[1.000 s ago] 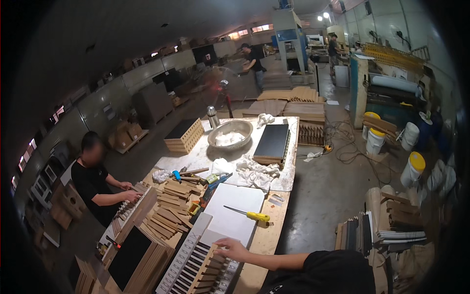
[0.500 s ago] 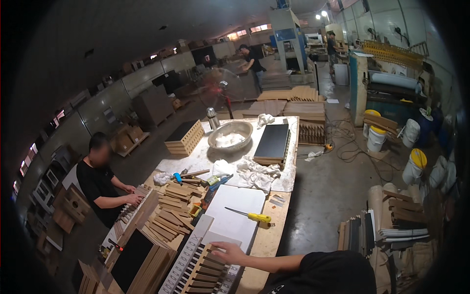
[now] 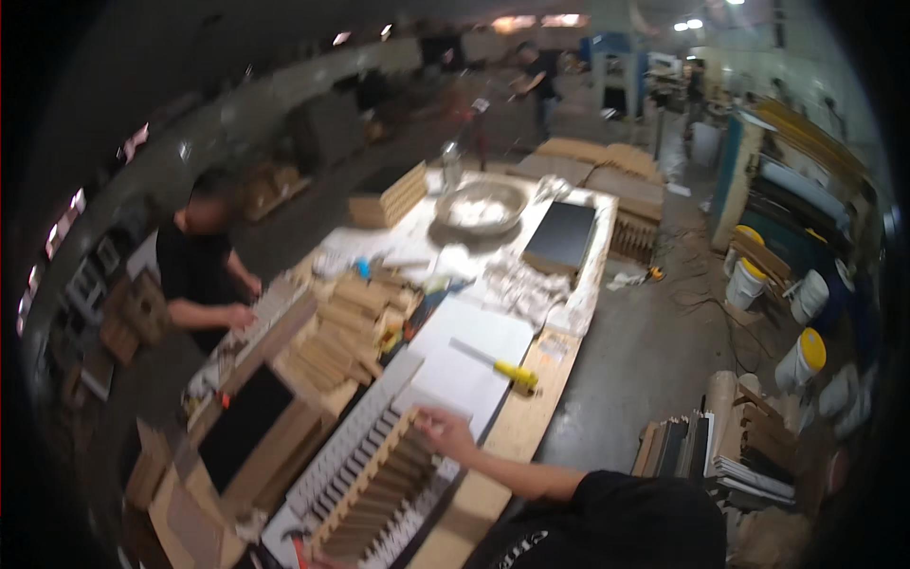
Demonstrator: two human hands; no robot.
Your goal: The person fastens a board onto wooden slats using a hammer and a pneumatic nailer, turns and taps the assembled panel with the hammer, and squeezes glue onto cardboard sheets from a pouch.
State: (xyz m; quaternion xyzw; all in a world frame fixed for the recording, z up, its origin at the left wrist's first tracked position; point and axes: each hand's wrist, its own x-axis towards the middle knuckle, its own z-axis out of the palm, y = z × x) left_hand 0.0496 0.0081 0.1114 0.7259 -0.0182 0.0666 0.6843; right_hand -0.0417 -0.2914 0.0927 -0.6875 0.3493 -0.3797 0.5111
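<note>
- The wooden rack (image 3: 374, 493) lies on the workbench (image 3: 517, 431), near its close end.
- It is long and thin. Its long side runs from down on the left up to the right, and its top end points at the white sheet (image 3: 469, 365).
- Many short wooden slats sit side by side in the rack, like teeth on a comb.
- One hand (image 3: 444, 433) reaches in from the lower right and rests on the top end of the rack. Its fingers are bent down on the wood. I cannot tell if they grip it, or which hand it is.
- The other hand does not show.
- A screwdriver with a yellow handle (image 3: 502, 365) lies on the white sheet, near the hand but not touching it.
- A round metal bowl (image 3: 479, 206) sits far up the bench. There is something pale and white in it, but it is too blurry to tell what.
- A flat black board (image 3: 562, 237) lies just right of the bowl.
- A pile of wood blocks (image 3: 346, 327) sits left of the white sheet.
- Another person (image 3: 199, 270) in a black shirt stands on the left, with both hands on the bench.
- White buckets with yellow lids (image 3: 801, 360) stand on the floor on the right.
</note>
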